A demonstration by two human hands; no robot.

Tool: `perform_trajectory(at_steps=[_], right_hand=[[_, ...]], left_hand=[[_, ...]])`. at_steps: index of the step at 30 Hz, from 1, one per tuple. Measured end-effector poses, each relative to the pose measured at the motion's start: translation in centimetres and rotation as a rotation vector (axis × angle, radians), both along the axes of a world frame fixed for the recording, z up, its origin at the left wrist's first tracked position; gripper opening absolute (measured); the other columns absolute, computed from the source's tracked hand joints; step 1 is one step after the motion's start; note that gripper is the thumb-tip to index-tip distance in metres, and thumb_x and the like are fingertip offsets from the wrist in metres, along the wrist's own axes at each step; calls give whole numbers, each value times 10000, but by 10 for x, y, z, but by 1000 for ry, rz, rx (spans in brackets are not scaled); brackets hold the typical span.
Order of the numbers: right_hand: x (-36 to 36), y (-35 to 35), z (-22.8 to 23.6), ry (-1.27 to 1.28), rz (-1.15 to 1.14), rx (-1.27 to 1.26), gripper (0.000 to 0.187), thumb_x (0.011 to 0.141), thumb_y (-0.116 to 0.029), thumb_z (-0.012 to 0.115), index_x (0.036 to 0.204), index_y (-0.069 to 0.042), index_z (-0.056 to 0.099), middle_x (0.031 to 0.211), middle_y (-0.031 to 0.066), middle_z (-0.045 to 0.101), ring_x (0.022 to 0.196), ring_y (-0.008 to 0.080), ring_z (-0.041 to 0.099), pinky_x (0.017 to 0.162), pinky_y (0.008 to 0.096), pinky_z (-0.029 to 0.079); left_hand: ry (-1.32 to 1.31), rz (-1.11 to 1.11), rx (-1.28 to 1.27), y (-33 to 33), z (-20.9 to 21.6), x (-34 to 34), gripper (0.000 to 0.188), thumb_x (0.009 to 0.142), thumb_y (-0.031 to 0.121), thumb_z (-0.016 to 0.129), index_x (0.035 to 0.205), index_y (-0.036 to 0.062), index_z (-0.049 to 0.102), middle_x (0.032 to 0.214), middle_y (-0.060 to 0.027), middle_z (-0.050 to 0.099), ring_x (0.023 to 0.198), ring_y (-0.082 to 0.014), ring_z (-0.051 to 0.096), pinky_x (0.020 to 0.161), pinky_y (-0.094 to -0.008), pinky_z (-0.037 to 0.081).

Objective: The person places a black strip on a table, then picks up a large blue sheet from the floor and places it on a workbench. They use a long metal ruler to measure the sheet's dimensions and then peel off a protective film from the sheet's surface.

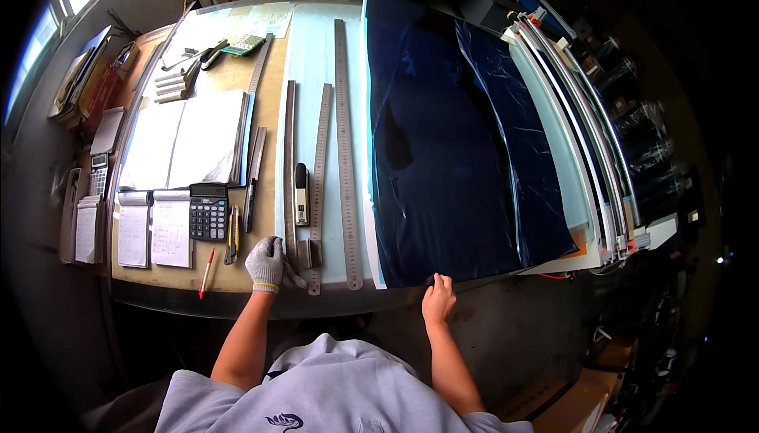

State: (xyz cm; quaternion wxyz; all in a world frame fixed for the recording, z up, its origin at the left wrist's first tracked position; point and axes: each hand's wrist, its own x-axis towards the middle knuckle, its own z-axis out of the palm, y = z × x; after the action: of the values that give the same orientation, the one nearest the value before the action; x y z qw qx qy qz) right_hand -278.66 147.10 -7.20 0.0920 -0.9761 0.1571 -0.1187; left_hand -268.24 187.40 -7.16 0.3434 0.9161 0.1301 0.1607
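My left hand (264, 265), in a pale knitted glove with a yellow cuff band, rests at the table's front edge with its fingers curled in. Whatever they may hold is hidden. Just right of it lie the near ends of a metal strip (290, 164) and a steel ruler (320, 164). My bare right hand (439, 300) pinches the near edge of a large glossy dark blue film sheet (443, 180). This sheet covers the right part of the table, and a long crease runs down its right side. White backing shows along its left edge.
Left of the film lie a long steel ruler (344, 148) and a stapler (302, 194). A black calculator (209, 211), a yellow utility knife (232, 235), a red pen (207, 273) and an open notebook (186, 139) occupy the left side. Long metal rails (585, 132) border the right.
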Motion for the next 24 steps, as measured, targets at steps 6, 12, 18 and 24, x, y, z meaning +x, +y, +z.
perform_trajectory(at_steps=[6,12,18,24], right_hand=[[0,1,1,-3,-11,5,305,814,-37,685,1119,-24,699,1111,87,649,956,312,680,801,407,562],[1,1,0,-15,-11,10,317,806,-30,688,1122,-25,696,1105,83,646,951,312,678,801,412,558],[1,1,-1,-16,-14,17,315,809,-35,679,1124,-26,692,1104,81,642,947,315,674,797,416,555],[1,0,-2,-32,-4,7,304,816,-44,667,1119,-31,693,1101,80,640,945,315,671,799,420,551]], left_hand=[[-6,5,-7,-1,2,0,185,912,245,670,917,70,732,857,-146,708,775,-343,687,700,-405,543],[-22,4,14,-2,2,0,178,909,238,673,910,69,729,845,-146,703,763,-343,684,692,-407,539],[-26,4,11,-2,1,0,165,906,226,679,911,69,727,835,-145,699,754,-344,681,686,-407,538],[-26,8,4,-3,0,0,159,904,219,679,910,68,727,836,-148,699,752,-344,683,686,-406,538]])
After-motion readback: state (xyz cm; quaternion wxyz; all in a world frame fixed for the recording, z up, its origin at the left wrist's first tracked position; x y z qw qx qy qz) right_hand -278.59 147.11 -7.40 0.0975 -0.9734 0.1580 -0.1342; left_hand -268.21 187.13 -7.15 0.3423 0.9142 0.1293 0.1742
